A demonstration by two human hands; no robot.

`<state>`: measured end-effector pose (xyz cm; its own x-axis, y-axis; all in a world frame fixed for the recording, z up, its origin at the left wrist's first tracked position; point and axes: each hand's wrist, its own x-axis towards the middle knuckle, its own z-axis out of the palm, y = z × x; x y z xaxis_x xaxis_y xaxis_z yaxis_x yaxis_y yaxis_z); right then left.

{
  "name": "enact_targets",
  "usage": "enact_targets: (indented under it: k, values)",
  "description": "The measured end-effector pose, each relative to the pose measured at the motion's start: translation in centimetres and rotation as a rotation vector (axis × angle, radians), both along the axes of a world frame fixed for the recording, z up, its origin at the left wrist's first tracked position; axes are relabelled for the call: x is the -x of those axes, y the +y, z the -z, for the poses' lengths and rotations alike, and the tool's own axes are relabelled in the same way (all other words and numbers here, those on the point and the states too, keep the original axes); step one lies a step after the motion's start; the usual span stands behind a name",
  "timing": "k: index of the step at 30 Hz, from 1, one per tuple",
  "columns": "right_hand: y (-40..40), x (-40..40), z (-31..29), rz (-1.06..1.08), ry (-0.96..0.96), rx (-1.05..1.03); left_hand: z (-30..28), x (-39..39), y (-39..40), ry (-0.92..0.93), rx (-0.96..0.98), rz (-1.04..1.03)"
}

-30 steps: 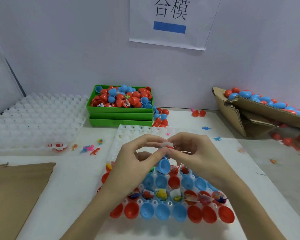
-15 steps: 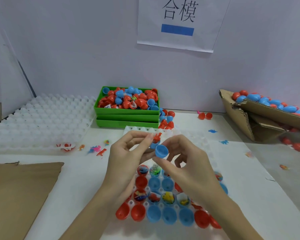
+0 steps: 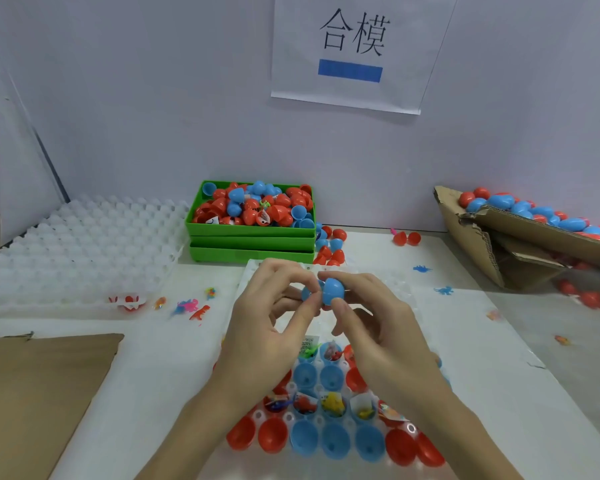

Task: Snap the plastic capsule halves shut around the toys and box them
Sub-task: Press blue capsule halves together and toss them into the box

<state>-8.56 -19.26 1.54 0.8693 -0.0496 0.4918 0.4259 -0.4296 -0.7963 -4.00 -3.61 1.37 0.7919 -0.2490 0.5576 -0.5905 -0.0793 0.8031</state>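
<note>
White-covered worktable (image 3: 160, 375) against a pale partition wall (image 3: 153, 98), seen from above the hands. Nearest, below the grip: a clear dimpled tray (image 3: 409, 427) holding a front row of empty red and blue capsule halves (image 3: 305, 439), then a row of halves loaded with small toys (image 3: 333, 403), none of these closed yet. Just left of that, a flat sheet of brown cardboard (image 3: 39, 393) at the table edge.

At the grip itself: left hand (image 3: 267, 327) and right hand (image 3: 374, 327) raised together over the tray, fingertips pinching two blue capsule halves (image 3: 331, 291) rim to rim, apparently mid-press; not clear whether the seam has snapped home, nor what toy sits inside.

Left of the grip: loose toy figures (image 3: 194, 308) scattered on the table, and beyond them a stack of empty white trays (image 3: 77, 251). Beyond the grip: stacked green bins (image 3: 250, 242), the top one heaped with loose halves. Far right: a torn cardboard box (image 3: 492, 244) filled with closed red-and-blue capsules (image 3: 534, 213), the finished pile. On the wall above, a paper sign (image 3: 352, 50) with printed characters and a blue bar.

Judged progress: many boxed, one closing, roughly two rows and a bin to go.
</note>
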Motion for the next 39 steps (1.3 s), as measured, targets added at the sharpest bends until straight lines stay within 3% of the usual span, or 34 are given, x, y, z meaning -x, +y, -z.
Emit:
enact_targets:
  k: [3, 7, 13, 16, 23, 31, 39]
  values:
    - [-0.2, -0.2, 0.3, 0.027, -0.056, 0.145, 0.1, 0.0, 0.2, -0.077, -0.050, -0.049]
    - [-0.3, -0.3, 0.4, 0.018, -0.046, 0.081, 0.1, 0.0, 0.2, -0.092, -0.038, -0.089]
    - [-0.2, -0.3, 0.2, 0.064, -0.076, 0.003, -0.2, -0.1, 0.6, 0.195, 0.178, -0.045]
    - [0.1, -0.1, 0.1, 0.053, -0.104, -0.018, -0.5, 0.0, 0.7, 0.236, 0.188, -0.060]
    - [0.0, -0.1, 0.2, 0.072, -0.120, -0.010, -0.7, 0.4, 0.7, 0.194, 0.128, -0.092]
    - [-0.1, -0.2, 0.3, 0.078, -0.099, -0.083, -0.8, 0.1, 1.0, -0.071, -0.106, -0.028]
    - [0.0, -0.1, 0.5, 0.113, -0.117, 0.017, -0.2, 0.0, 0.7, -0.070, -0.027, -0.010]
